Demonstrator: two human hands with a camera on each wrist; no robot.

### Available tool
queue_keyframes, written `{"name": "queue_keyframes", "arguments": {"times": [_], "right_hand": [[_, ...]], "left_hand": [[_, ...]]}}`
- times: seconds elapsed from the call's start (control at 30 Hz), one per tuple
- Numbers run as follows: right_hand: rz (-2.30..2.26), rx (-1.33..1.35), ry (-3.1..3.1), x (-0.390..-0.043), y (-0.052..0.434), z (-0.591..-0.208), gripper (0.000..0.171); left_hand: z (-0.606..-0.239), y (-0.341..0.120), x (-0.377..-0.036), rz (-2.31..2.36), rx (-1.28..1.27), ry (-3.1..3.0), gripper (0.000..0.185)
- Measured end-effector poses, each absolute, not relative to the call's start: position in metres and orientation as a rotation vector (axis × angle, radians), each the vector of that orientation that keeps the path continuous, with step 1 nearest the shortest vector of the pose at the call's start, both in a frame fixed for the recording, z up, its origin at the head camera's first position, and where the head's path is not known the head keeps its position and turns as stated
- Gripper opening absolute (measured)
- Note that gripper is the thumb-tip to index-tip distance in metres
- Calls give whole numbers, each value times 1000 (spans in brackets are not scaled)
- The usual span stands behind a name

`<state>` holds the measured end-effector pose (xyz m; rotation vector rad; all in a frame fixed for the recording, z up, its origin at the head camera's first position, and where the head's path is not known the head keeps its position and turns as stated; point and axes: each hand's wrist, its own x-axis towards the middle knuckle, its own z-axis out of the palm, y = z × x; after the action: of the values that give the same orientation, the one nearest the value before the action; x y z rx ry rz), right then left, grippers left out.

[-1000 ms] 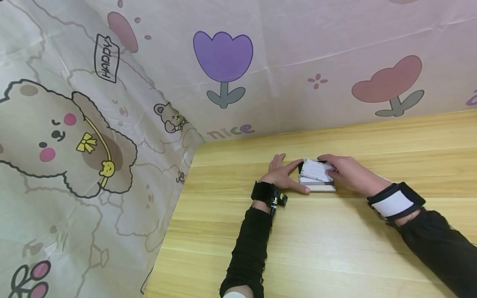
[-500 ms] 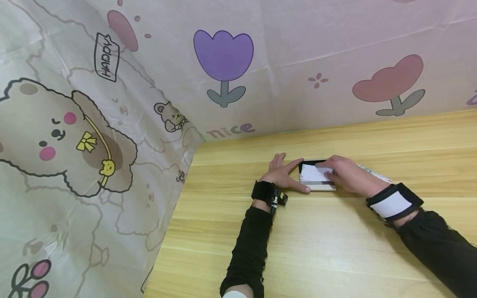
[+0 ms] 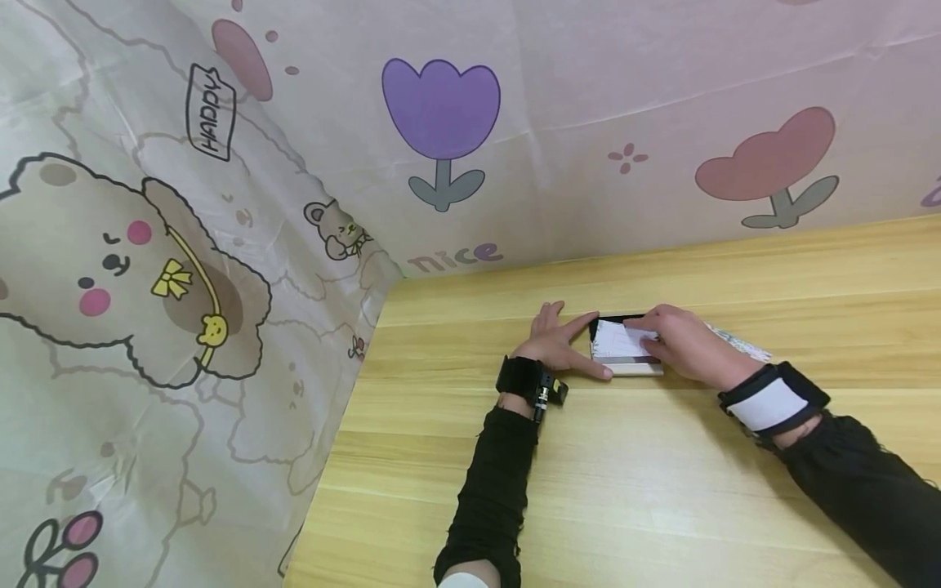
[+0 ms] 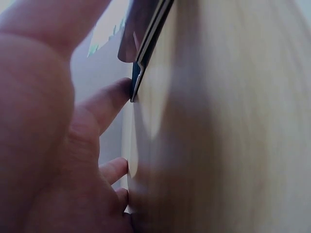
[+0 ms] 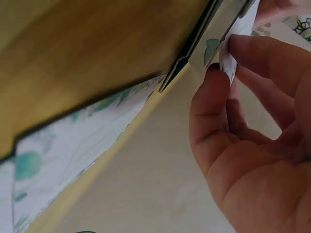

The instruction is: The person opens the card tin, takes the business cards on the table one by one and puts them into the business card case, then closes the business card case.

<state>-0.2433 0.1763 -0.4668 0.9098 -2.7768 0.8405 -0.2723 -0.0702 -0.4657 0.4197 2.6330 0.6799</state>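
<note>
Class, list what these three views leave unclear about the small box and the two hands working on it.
- Small box: head view too small to read its print; the right hand covers its far right part.
- White sheet: right wrist view crops it at the top edge.
- Left hand: left wrist view is blurred, fills the frame; only a fingertip meets the box edge.
- Patterned sheet: mostly behind the right hand.

Readable text, 2 items, both printed on the cloth backdrop (image 3: 588, 98), head view.
- "HAPPY" (image 3: 209, 113): black capitals inside a tilted outlined tag, left panel, above the bear drawing (image 3: 132, 269).
- "nice" (image 3: 456, 258): lowercase, pink to purple letters, low on the back panel under the purple tulip (image 3: 441, 110).

Wrist views: no legible text.
</note>
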Motion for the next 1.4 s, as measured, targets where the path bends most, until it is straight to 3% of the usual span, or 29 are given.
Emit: {"name": "queue_keyframes", "arguments": {"times": [0.7, 0.93, 1.07, 1.27, 1.4], "right_hand": [[843, 1092, -2715, -239, 177, -467, 30], [820, 1036, -2844, -239, 183, -460, 36], [701, 878, -2966, -245, 200, -454, 46], [652, 540, -3302, -247, 229, -445, 85], [660, 494, -3334, -247, 232, -445, 86]], "left_hand": [[-467, -68, -273, 658, 429, 2634, 105], [-466, -67, -272, 638, 434, 2638, 105], [-467, -68, -273, 640, 439, 2633, 106], [-468, -70, -273, 640, 425, 2631, 107], [-467, -70, -273, 647, 430, 2631, 107]]}}
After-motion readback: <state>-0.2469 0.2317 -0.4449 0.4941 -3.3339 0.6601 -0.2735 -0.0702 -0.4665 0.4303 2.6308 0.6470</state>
